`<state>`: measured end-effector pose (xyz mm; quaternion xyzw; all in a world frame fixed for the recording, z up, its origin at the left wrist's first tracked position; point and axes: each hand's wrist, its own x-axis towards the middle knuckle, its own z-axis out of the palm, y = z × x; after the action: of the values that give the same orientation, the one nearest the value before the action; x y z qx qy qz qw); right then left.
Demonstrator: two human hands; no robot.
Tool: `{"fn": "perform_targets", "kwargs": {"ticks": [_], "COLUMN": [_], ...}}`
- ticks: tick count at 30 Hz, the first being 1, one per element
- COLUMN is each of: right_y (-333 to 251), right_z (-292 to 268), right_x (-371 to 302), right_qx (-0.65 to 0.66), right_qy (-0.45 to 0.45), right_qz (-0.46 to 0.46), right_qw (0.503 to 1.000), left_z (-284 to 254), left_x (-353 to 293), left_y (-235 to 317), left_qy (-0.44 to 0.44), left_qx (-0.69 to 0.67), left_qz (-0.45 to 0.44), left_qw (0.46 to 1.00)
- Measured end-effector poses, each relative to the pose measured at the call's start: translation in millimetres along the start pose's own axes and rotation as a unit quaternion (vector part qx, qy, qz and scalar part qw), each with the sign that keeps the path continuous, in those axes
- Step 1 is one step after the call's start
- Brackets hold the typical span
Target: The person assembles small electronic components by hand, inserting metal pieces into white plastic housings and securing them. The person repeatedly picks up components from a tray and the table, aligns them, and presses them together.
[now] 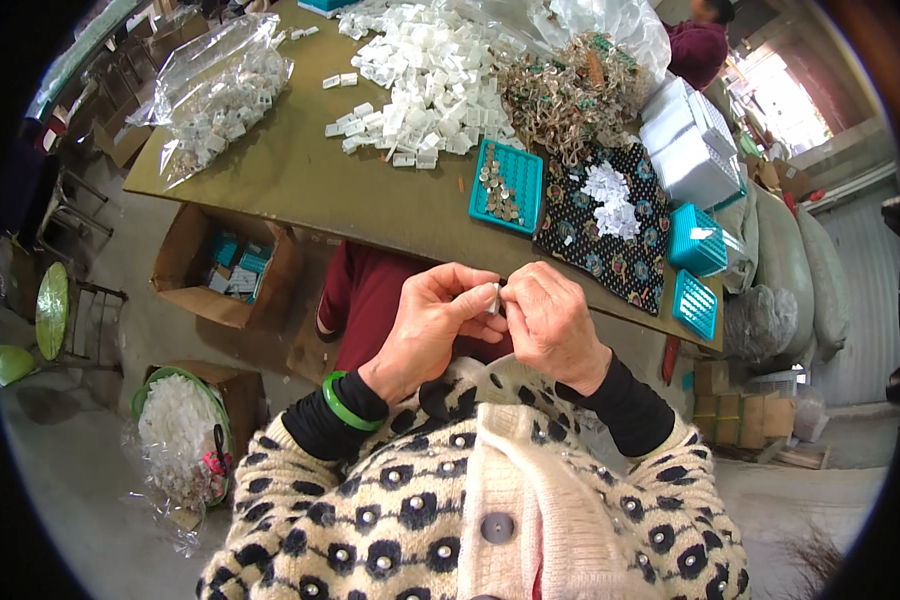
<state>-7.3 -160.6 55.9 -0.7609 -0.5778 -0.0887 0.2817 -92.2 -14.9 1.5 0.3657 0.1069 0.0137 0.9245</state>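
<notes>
In front of my chest, my left hand (420,318) pinches a small white piece (493,298) between thumb and fingertips. My right hand (553,318) has its fingers curled and pressed together against the same spot. Something dark shows at its fingertips, too small to name. Just beyond the hands, a teal tray (531,183) on the table carries several small round metal parts (497,192). To its right lies a black patterned cloth (570,215) with a pile of small white paper-like pieces (613,202) on it.
The table (305,160) holds a heap of white plastic housings (425,85), a tangle of metal strips (575,95), a filled clear bag (225,105) and stacked white trays (688,140). Teal trays (697,240) stand at its right edge. A cardboard box (195,270) and green basket (227,425) sit left.
</notes>
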Motion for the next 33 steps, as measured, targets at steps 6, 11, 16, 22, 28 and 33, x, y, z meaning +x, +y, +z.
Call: {"fn": "perform_targets", "kwargs": {"ticks": [6,11,16,22,28,33], "right_y": [14.8,26.7,51.1,132.3,231.5,286.5], "right_z": [4.2,17.6,5.5,-0.9,30.9,60.9], "right_x": [10.8,19.9,37.5,106.4,187.4,232.7], "right_qx": [0.147,0.074,0.264,0.136,-0.086,-0.214], "right_qy": [-0.067,-0.064,-0.128,-0.019,0.068,0.098], "right_qz": [0.082,0.016,0.109,0.129,0.081,0.032], "right_qw": [0.984,0.995,0.950,0.982,0.991,0.971], "left_z": [-8.0,-11.9,-15.6,-11.7,-16.5,-22.3], "left_x": [2.7,13.1,18.7,29.1,58.4,71.5], "left_y": [2.3,3.0,5.9,14.2,19.1,16.8], "left_qy": [0.029,0.061,0.065,0.063,0.045,0.046], "left_qx": [-0.023,-0.012,-0.006,0.040,0.187,0.338], "left_qz": [-0.035,-0.028,-0.044,0.030,0.151,0.212], "left_qw": [0.999,0.998,0.997,0.997,0.970,0.916]}}
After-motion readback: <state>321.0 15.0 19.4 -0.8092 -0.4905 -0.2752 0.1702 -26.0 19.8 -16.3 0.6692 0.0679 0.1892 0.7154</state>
